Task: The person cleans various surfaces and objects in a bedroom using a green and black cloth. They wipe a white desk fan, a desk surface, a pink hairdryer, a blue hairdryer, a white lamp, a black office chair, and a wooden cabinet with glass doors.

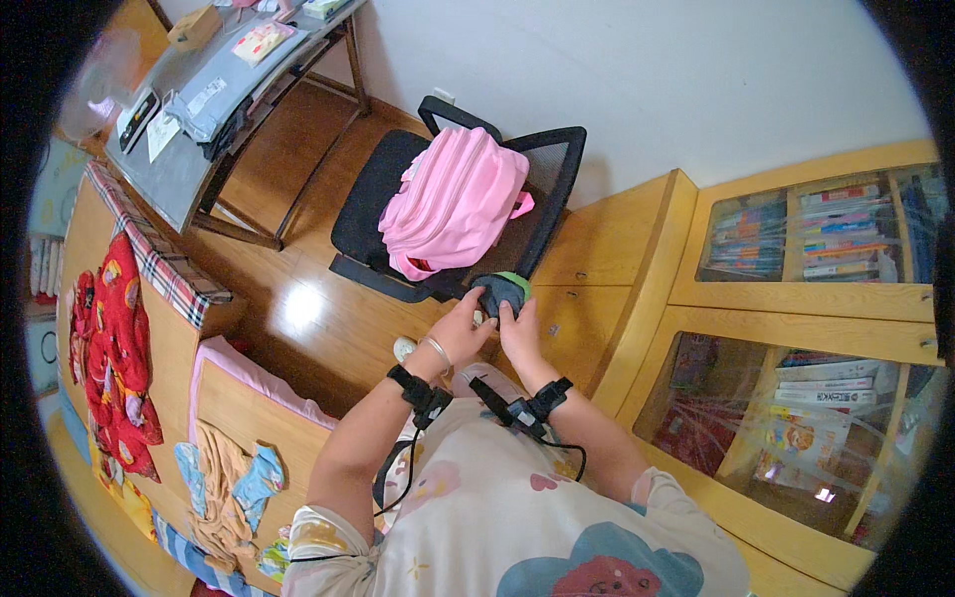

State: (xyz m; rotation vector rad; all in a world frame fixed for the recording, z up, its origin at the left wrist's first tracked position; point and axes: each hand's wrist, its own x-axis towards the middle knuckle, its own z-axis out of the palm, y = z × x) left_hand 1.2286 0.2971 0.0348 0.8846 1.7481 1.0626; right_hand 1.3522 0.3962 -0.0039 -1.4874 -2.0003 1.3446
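A small dark-grey and green fabric item [503, 295] is held between both my hands, out in front of my body. My left hand [459, 332], with a bangle at the wrist, grips its near left side. On the right side, the fingers of my right hand [522, 332] are closed on it. Its exact kind cannot be made out. Just beyond it stands a black office chair [377, 194] with a mesh back. A pink backpack [455, 198] lies on the chair's seat, close past my hands.
A wooden cabinet [794, 302] with glass doors and books runs along the right. At upper left stands a desk [160, 190] bearing folded blue cloth [216, 97]. Red clothing [119, 358] and a peach-and-blue garment [224, 492] lie on wooden surfaces at left.
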